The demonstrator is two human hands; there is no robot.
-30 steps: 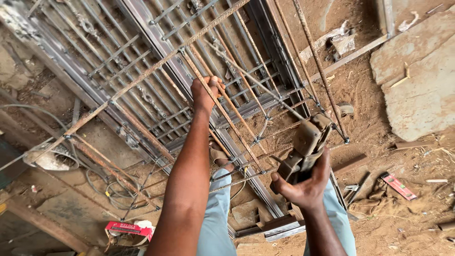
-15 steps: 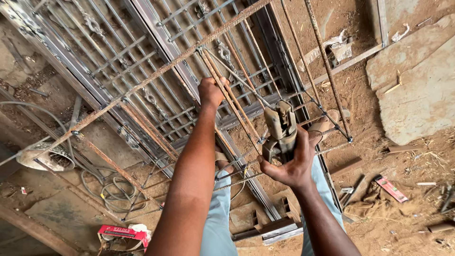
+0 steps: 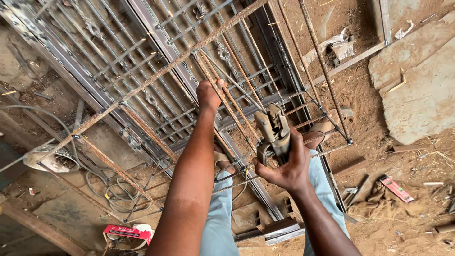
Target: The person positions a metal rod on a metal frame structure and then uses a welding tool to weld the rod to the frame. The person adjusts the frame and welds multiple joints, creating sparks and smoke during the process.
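Gripping a rusty rod with the fingers of the left hand, curled tight around it, arm stretching out straight from below. Wrapping the fingers of the right hand around the lower part of a heavy rust-stained wrench, thumb pressing on its near side, head of the tool pointing up and away. Holding the wrench right against the bars of a rod cage, in the stretch where thin crosswise ties are meeting the long rods; whether the tool's mouth is biting on a bar, cannot tell. Running slantwise across the view, the cage is sitting above a grey metal gate lying flat on the dirt. Showing under the arms: pale blue trousers and a sandalled foot resting near the cage's right edge. Lying farther out: coiled cable at lower left, a red box beside it, a red level on the sandy ground at right, and broken concrete slabs at upper right.
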